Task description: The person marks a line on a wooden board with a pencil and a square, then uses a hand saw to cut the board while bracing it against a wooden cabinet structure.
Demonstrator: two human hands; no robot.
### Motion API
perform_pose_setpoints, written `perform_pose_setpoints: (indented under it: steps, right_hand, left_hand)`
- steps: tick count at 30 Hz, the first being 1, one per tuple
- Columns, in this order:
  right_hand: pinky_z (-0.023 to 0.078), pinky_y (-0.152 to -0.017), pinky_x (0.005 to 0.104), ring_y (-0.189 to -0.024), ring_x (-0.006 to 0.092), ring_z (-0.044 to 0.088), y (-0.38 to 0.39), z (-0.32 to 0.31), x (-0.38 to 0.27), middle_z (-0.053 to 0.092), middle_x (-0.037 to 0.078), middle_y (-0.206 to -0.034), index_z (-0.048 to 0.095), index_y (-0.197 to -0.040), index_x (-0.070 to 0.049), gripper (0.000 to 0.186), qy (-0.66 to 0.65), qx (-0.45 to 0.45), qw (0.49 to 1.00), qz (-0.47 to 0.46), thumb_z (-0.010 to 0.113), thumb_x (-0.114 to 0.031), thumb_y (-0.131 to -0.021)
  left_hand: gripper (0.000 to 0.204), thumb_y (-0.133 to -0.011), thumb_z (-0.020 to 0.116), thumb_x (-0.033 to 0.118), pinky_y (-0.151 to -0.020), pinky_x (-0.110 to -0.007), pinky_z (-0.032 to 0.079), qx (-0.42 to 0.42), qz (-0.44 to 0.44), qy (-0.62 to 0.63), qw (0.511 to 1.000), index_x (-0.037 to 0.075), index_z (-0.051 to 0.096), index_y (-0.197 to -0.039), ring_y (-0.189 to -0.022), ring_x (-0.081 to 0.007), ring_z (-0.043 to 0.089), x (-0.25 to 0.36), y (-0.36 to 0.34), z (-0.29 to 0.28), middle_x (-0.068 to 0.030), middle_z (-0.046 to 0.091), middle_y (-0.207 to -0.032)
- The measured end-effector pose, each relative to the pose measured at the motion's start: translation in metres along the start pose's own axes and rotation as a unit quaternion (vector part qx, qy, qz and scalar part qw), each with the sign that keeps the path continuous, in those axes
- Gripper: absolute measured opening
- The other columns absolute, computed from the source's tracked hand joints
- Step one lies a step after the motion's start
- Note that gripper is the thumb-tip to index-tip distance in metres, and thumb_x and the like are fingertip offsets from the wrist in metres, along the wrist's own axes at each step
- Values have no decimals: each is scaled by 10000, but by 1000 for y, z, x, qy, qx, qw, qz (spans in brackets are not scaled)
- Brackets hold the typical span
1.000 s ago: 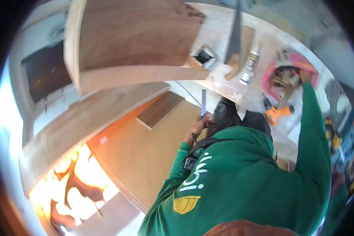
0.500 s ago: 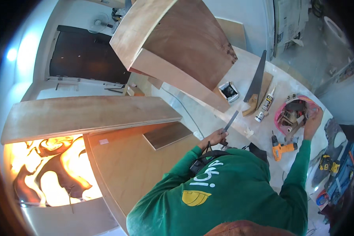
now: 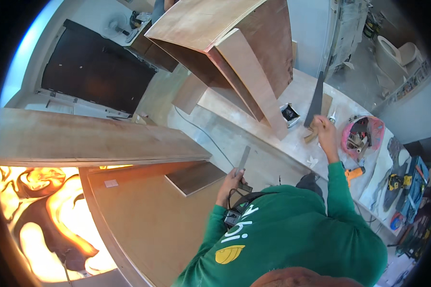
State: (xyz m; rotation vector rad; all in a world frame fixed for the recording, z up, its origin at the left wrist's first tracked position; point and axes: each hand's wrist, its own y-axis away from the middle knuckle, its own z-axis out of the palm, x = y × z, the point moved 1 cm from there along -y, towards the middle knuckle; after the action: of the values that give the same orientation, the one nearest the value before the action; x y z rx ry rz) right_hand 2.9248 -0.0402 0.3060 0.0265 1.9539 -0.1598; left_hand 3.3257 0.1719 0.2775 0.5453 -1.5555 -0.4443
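Observation:
My left hand (image 3: pixel 232 181) is closed on a metal square (image 3: pixel 243 158), its blade pointing up, at the middle of the view beside a small dark wood board (image 3: pixel 191 177). My right hand (image 3: pixel 324 131) reaches over the pale worktop (image 3: pixel 285 148), fingers curled at the wooden handle of a hand saw (image 3: pixel 315 100). Near it are a caulk tube (image 3: pixel 332 116), an open tin (image 3: pixel 289 115) with dark contents, a pink bag (image 3: pixel 373 134) of tools and scraps, and an orange drill (image 3: pixel 353 173) partly behind my sleeve.
A large plywood box (image 3: pixel 201 21) sits on the worktop. At left are a plywood counter (image 3: pixel 81 136) and a glowing patterned panel (image 3: pixel 43 215). A cable (image 3: pixel 201 131) crosses the floor. Another person (image 3: pixel 160 7) is partly visible at the top. More tools (image 3: pixel 404 191) lie at right.
My right hand has left the pink bag and moved left to the saw's handle. My left hand, still holding the square, has shifted slightly down and left. The view has turned.

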Motion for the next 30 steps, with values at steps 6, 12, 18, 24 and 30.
perform_pose_setpoints:
  steps: [6, 12, 18, 24, 30]
  right_hand:
    - [517, -1033, 399, -1228, 315, 661, -67, 90, -142, 688, 185, -1276, 598, -1404, 25, 646, -65, -43, 991, -110, 846, -310, -910]
    - [442, -1191, 421, -1396, 357, 559, -95, 130, -177, 524, 268, -1525, 359, -1587, 40, 1023, -27, -112, 980, -161, 937, -301, -815]
    - [438, -1201, 444, -1433, 413, 528, -79, 152, -135, 485, 326, -1540, 249, -1611, 62, 1217, -3, -120, 986, -116, 980, -380, -744]
    - [516, -1071, 460, -1288, 463, 623, -76, 156, -93, 596, 359, -1372, 380, -1462, 78, 1072, 50, -156, 984, -74, 954, -480, -748]
    - [579, -882, 473, -1055, 458, 725, -82, 110, -136, 717, 298, -1139, 527, -1216, 56, 878, 72, -197, 977, -31, 932, -553, -730]
  left_hand:
    - [318, -1111, 588, 295, -751, -354, 580, 49, 31, 11, 998, -7, 513, -1177, -778, -198, 690, -25, 21, -34, -76, 653, -829]
    - [277, -1113, 576, 213, -803, -388, 598, 124, 64, 150, 979, -18, 505, -1248, -843, -235, 707, -30, 27, -23, -93, 647, -898]
    - [174, -1115, 580, 199, -801, -379, 565, 231, 144, 229, 935, 60, 554, -1215, -792, -194, 653, 30, 49, -31, -20, 573, -819]
    - [384, -1137, 557, 260, -929, -442, 561, 226, 275, 280, 892, 22, 510, -1434, -838, -216, 652, 133, 38, -28, -6, 482, -796]
    - [445, -1142, 551, 276, -1056, -510, 562, 254, 386, 268, 846, -12, 461, -1469, -694, -134, 484, 232, 37, -6, 12, 436, -824]
